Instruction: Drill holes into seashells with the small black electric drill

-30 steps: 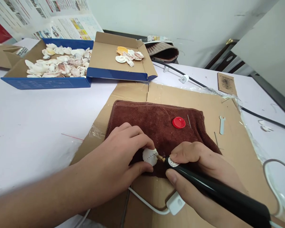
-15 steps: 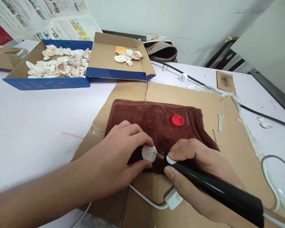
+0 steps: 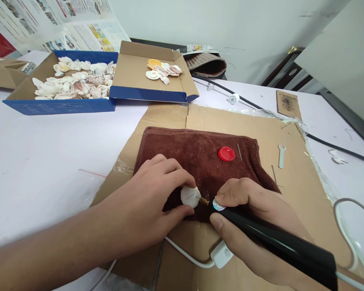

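Note:
My left hand (image 3: 151,198) pinches a small white shell (image 3: 190,196) against a brown towel (image 3: 197,155), thumb below and fingers above. The shell shows a row of small dark dots. My right hand (image 3: 255,226) is wrapped round a black pen-shaped rotary tool (image 3: 273,240), whose brass tip touches the shell's right edge. A white cable with an inline switch (image 3: 221,255) runs under both hands.
A red cap (image 3: 226,154) and a thin bit lie on the towel, over a cardboard sheet (image 3: 294,182). A small white wrench (image 3: 280,155) lies to the right. A blue box of shells (image 3: 66,83) and its lid (image 3: 145,74) with several shells stand at the back left.
The view shifted slightly between the first two frames. Both hands stay in place, the tool tip remaining at the shell's edge.

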### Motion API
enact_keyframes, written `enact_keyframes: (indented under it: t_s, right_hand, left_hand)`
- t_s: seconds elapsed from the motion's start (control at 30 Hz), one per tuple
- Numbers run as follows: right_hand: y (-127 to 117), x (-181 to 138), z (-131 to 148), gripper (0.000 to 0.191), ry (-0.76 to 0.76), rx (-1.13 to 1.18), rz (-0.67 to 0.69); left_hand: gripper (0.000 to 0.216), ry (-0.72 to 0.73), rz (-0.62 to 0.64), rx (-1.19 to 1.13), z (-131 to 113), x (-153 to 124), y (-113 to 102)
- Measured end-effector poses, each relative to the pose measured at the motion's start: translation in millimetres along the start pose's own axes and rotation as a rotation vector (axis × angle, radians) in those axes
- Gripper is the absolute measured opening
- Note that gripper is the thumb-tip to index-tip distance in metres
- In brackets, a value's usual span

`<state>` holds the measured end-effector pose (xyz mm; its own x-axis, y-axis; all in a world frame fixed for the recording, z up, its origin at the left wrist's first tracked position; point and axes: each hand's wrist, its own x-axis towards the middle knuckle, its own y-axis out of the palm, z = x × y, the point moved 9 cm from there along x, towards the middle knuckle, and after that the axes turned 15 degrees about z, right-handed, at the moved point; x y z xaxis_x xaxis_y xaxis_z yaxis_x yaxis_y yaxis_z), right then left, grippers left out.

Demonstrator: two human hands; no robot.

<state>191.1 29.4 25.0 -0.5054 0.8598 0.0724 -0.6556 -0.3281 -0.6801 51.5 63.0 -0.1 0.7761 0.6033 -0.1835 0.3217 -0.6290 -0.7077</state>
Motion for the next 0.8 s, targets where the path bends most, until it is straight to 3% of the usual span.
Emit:
enact_keyframes:
  t_s: [0.8]
  right_hand:
    - [-0.9, 5.1, 4.3, 0.018, 0.046, -0.036, 0.001]
  left_hand:
    - [0.016, 0.001, -0.007, 0.003, 0.1, 1.2, 0.5]
